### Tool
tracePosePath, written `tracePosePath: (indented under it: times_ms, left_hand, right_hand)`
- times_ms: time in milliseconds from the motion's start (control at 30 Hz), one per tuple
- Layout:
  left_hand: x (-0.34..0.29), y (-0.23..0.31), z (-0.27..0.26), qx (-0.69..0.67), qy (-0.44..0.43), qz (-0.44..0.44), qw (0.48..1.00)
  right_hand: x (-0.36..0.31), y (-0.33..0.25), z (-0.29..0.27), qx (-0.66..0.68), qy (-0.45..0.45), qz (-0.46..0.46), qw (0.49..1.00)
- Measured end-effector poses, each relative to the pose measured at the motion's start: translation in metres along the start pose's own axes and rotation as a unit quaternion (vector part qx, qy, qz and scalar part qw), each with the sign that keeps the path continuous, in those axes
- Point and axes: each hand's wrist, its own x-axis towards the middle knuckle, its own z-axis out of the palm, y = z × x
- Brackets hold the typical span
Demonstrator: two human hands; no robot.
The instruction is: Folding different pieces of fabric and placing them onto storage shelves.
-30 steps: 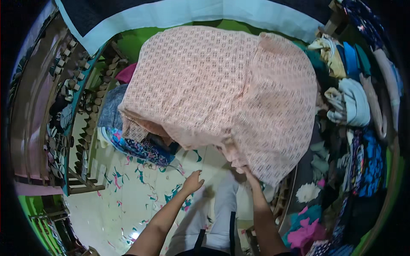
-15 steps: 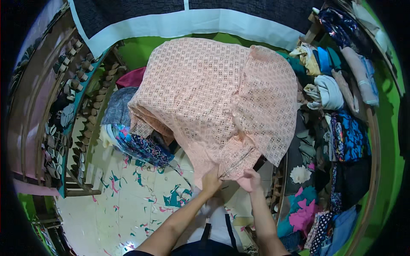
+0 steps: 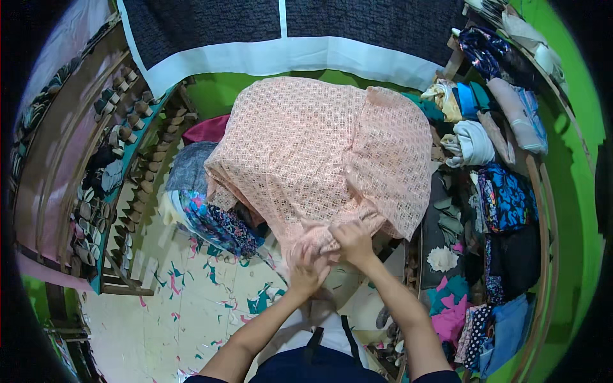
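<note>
A large peach lace garment [image 3: 294,134] is spread over a heap in front of me, its near end gathered up toward my body. My right hand [image 3: 354,242] is closed on a bunched fold at that near end. Just left of it and lower, my left hand [image 3: 308,271] has its fingers around the lowest edge of the same cloth, slightly smeared by motion. Folds hide parts of the fingertips. Under the garment's left side, a floral blue bundle [image 3: 217,220] and a grey cloth [image 3: 191,163] stick out.
Wooden racks of shoes [image 3: 131,198] stand on the left. Folded clothes fill a shelf [image 3: 543,210] along the right. Cloth scraps [image 3: 258,300] litter the tiled floor [image 3: 159,332]. A dark panel with a white border [image 3: 217,60] hangs at the back.
My right hand has moved up and left onto the bunched lace, while my left hand has shifted slightly left. The zipper visible earlier is now covered by folds. The view has tilted slightly.
</note>
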Motion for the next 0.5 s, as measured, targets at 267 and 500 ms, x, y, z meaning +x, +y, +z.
tracePosePath:
  times_ms: [267,500]
  left_hand:
    - [0.033,-0.026,0.045,-0.005,0.019,-0.247,0.969]
    - [0.097,-0.118,0.018,-0.273,-0.040,-0.221,0.935]
  right_hand:
    - [0.057,0.016,-0.038,-0.008,-0.011,-0.005,1.000]
    - [0.060,0.039,-0.067,-0.055,-0.034,0.079,0.995]
